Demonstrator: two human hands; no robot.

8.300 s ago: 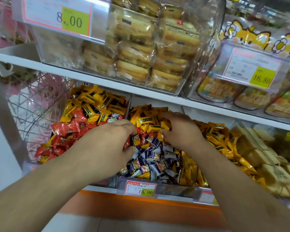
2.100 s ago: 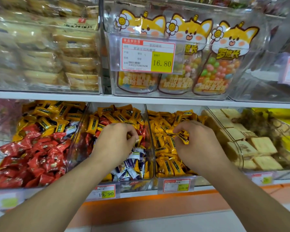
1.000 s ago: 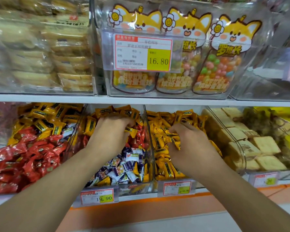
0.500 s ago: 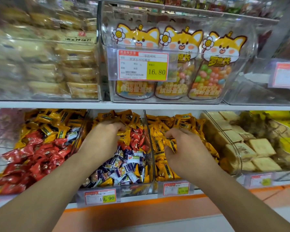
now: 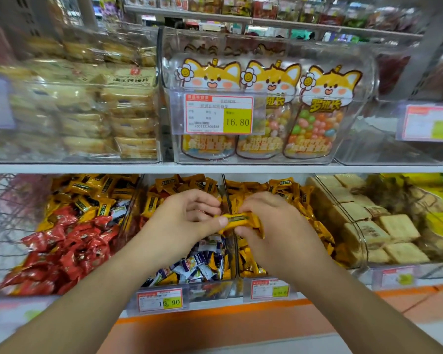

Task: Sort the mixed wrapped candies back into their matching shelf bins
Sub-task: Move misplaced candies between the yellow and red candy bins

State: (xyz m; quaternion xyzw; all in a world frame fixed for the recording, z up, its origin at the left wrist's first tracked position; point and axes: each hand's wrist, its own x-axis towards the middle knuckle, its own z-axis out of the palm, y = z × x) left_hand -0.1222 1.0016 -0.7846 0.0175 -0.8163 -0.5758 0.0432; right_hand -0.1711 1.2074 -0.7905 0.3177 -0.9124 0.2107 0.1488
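Red and yellow wrapped candies (image 5: 62, 241) heap in the leftmost bin, beside the middle bin (image 5: 205, 292) of blue-white and yellow pieces. Above the divider, the left hand (image 5: 187, 221) and right hand (image 5: 269, 226) each pinch one yellow candy (image 5: 241, 218); the yellow-candy bin (image 5: 269, 290) lies just right.

The left hand (image 5: 187, 221) and right hand (image 5: 271, 226) cover the middle candies. The right tag (image 5: 270, 290) is too blurred to read. The far-left bin (image 5: 0, 116) and top shelf (image 5: 266, 11) are smeared; both forearms run off the bottom edge.
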